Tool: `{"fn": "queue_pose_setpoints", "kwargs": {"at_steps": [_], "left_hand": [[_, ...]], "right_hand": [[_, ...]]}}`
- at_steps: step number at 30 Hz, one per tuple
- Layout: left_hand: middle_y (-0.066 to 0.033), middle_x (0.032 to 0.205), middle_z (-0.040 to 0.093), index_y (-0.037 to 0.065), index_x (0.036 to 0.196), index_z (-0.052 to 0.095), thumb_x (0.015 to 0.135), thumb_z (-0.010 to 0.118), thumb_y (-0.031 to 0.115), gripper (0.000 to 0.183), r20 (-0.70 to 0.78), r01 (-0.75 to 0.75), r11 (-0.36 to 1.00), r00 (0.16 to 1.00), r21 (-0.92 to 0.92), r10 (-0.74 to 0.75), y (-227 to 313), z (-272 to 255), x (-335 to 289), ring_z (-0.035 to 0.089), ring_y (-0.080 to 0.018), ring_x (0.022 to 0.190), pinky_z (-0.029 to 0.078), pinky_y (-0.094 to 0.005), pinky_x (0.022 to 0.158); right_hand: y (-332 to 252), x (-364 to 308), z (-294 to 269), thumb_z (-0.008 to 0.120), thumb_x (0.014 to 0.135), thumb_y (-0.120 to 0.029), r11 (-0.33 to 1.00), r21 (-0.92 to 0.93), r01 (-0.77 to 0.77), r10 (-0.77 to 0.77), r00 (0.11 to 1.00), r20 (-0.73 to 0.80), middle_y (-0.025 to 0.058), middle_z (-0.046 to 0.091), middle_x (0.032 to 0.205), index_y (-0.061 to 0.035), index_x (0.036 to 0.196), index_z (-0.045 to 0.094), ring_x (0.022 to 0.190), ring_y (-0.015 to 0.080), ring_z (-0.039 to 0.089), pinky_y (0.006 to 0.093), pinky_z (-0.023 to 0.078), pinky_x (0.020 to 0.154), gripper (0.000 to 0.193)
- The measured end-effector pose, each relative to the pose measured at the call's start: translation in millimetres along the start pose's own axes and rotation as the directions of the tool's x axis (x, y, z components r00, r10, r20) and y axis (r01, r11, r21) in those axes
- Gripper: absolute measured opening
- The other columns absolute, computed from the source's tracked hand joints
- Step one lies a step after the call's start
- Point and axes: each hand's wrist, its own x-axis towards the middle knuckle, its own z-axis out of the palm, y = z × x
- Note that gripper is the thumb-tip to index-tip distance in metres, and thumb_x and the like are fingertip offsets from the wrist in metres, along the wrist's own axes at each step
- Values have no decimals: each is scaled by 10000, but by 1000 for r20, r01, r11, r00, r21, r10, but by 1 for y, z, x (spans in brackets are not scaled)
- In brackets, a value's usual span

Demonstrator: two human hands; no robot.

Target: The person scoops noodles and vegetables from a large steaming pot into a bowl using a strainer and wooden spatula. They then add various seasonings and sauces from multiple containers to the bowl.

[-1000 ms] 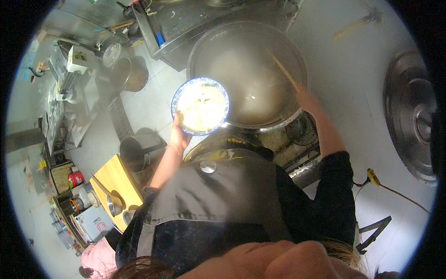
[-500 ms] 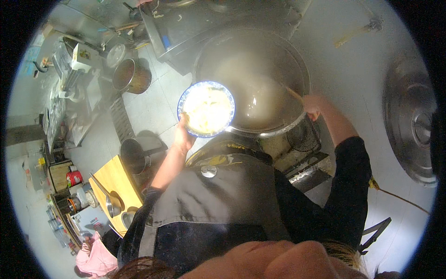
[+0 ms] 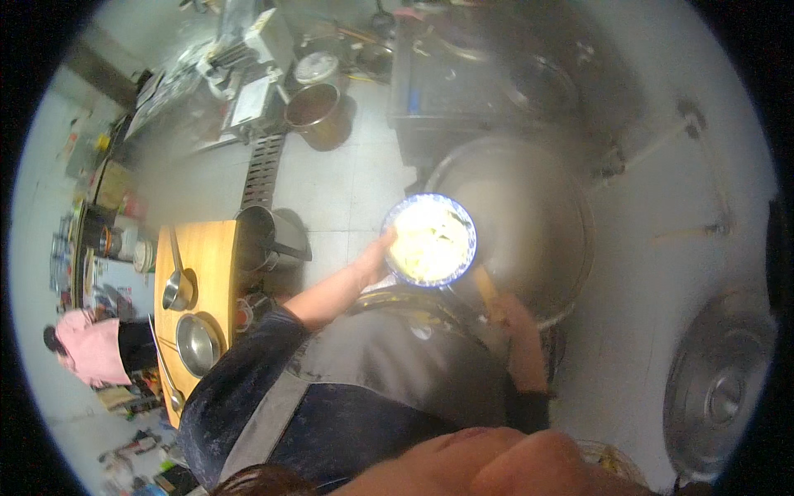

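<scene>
At the left edge of a wide steaming pot, a blue-rimmed bowl filled with pale, brightly glaring food is held up by the left hand, which grips it by its left side, the fingers underneath mostly out of sight. The right hand is closed around a wooden utensil, whose shaft points up and left toward the bowl's lower right rim; whether the two touch cannot be told. Steam blurs the pot's contents. To the left, a wooden table carries a long-handled ladle, a round metal basin and a second, thinner ladle. Just beside the table stands a dark bucket, with a slotted drain beyond it in the tiled floor. Off to the right is a large round lid. Past the table, at far left, is a person in pink.
</scene>
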Motion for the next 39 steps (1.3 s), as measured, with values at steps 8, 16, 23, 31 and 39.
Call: {"fn": "queue_pose_setpoints", "kwargs": {"at_steps": [8,16,23,31,39], "left_hand": [[-162,1489,375,19,1452,327,967,440,494,688,28,42,996,999,-78,-40,-3,-2,5,347,-315,1377,271,-457,1144],[-154,1456,425,12,1428,364,998,390,450,614,-41,76,996,996,-42,-77,4,9,-2,406,-306,1339,312,-438,1128],[-151,1473,398,-1,1436,340,1022,353,391,571,-16,100,993,995,-69,-101,9,15,-4,380,-300,1354,288,-432,1140],[-153,1443,444,7,1418,378,1016,360,404,565,-48,89,994,995,-67,-92,5,10,0,439,-291,1318,343,-421,1110],[-150,1483,386,3,1443,335,1024,353,372,559,-58,103,993,993,-66,-107,11,22,-9,355,-296,1368,248,-430,1151]], "right_hand": [[-52,-51,18,592,888,-196,223,884,-411,853,522,28,88,623,850,3,1111,550,651,181,603,298,494,549,302],[-52,-56,-56,543,911,-114,395,-245,-885,777,465,-425,161,632,876,31,1252,438,703,224,637,347,524,572,385],[-11,-28,-74,589,882,-101,227,-431,-873,934,321,-158,206,630,856,34,1024,582,721,284,655,384,524,610,196],[27,-22,-40,604,874,-88,74,680,-729,749,491,444,122,581,760,37,964,572,676,219,606,335,507,558,157],[152,23,46,509,924,-72,721,453,-524,570,821,43,184,527,1092,90,1152,447,830,205,577,303,509,657,286]]}}
